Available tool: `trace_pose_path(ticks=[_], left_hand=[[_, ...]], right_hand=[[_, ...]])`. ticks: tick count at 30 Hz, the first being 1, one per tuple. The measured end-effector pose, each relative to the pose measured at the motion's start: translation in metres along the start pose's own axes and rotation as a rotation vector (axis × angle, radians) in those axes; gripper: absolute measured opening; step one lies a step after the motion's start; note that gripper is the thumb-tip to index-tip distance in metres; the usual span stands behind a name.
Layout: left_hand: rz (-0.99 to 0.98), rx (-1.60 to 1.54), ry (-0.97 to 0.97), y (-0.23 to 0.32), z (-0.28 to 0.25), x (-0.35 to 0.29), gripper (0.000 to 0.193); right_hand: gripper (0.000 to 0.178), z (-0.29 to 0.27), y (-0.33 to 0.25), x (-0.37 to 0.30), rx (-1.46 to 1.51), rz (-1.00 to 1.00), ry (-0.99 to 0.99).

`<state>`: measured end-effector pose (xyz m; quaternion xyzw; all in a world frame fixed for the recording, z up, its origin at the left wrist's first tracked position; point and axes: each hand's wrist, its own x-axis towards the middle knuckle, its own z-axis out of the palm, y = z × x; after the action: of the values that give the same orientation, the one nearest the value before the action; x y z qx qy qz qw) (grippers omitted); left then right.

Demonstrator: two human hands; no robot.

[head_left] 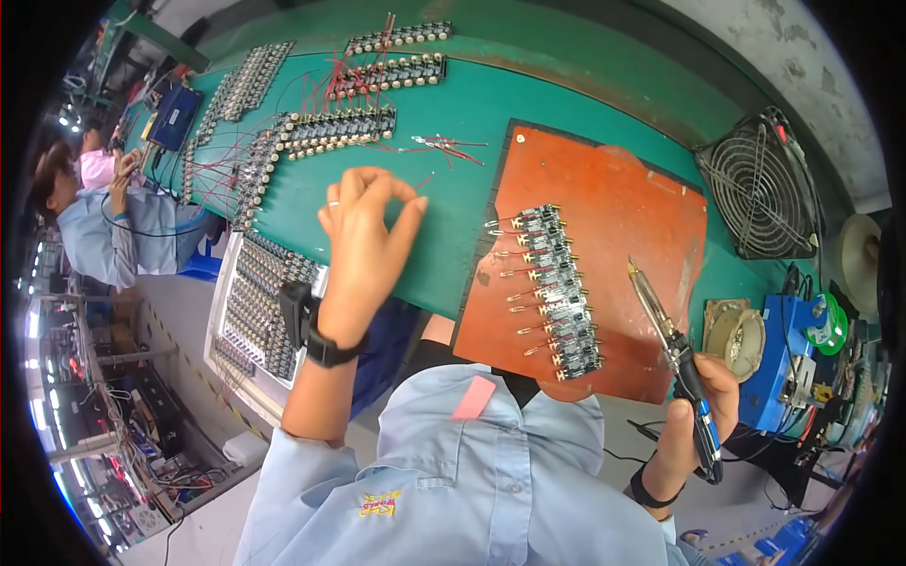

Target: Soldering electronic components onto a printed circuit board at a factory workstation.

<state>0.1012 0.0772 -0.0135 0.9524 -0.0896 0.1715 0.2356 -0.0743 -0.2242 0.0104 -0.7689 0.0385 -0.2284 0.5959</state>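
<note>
My left hand is raised over the green bench, thumb and forefinger pinched together. A short thin red wire sticks out from those fingertips. In my right hand is a soldering iron with a black and blue handle, its tip pointing up and away over the orange mat. On that mat lies a row of small black circuit boards, with short wire leads along its left side. The iron's tip is to the right of the row, apart from it. A loose bunch of red wires lies beyond my left hand.
Several rows of boards with red wires cover the bench's far left. A tray of boards stands at left. To the right are a black fan, a round tip-cleaning holder and a blue device. A co-worker sits far left.
</note>
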Motion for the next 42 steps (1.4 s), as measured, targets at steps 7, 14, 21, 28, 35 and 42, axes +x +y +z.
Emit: trace_pose_path(ticks=[7, 14, 21, 28, 35, 42], left_hand=[[0.024, -0.03, -0.032, -0.003, 0.008, 0.002, 0.008], [0.185, -0.595, -0.303, 0.089, -0.031, -0.044, 0.008], [0.365, -0.662, -0.445, 0.122, -0.027, -0.067, 0.009], [0.218, -0.799, -0.587, 0.124, -0.022, -0.074, 0.008], [0.032, -1.024, -0.503, 0.126, -0.015, -0.08, 0.008], [-0.061, -1.005, -0.552, 0.114, -0.022, -0.078, 0.01]], right_hand=[[0.057, 0.002, -0.003, -0.005, 0.018, 0.041, 0.019], [0.057, 0.02, -0.013, -0.007, 0.183, 0.146, -0.015], [0.041, 0.027, -0.014, 0.001, 0.141, 0.092, -0.292], [0.041, 0.035, -0.011, -0.006, 0.124, 0.076, -0.189], [0.045, 0.054, 0.0, -0.013, 0.393, 0.079, -0.006], [0.045, 0.037, -0.003, -0.006, 0.219, 0.061, -0.016]])
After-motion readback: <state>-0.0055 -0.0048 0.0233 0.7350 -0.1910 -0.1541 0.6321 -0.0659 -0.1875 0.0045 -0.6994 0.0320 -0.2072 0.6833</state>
